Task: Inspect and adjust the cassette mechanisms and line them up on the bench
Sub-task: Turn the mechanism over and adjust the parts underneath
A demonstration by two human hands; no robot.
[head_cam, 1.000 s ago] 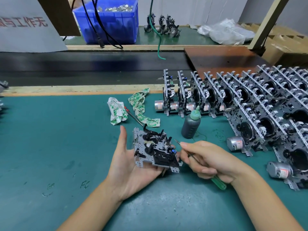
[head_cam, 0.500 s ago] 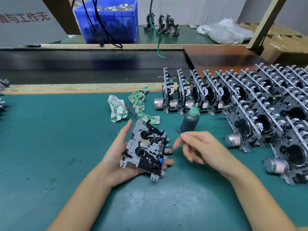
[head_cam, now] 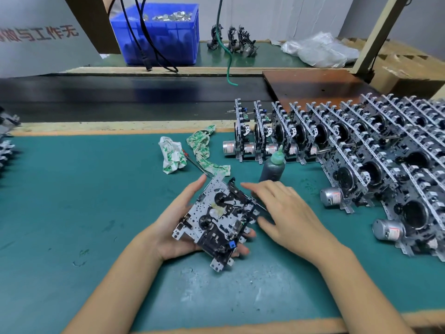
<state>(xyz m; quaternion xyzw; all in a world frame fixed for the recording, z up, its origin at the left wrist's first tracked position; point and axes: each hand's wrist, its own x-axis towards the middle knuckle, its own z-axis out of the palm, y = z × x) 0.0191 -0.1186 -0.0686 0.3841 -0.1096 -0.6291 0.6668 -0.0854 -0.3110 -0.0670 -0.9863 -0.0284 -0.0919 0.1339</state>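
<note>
Fingers of left hand [head_cam: 173,227] cradle cassette mechanism [head_cam: 216,220]; right hand [head_cam: 286,213] fingers spread, possibly touching its edge.

The left hand [head_cam: 179,227] lies palm up, thumb raised, its fingers curled under and gripping what it carries. The right hand [head_cam: 286,213] hovers palm down just beside it, fingers stretched forward and slightly spread. Both bare forearms reach in from below.
</note>
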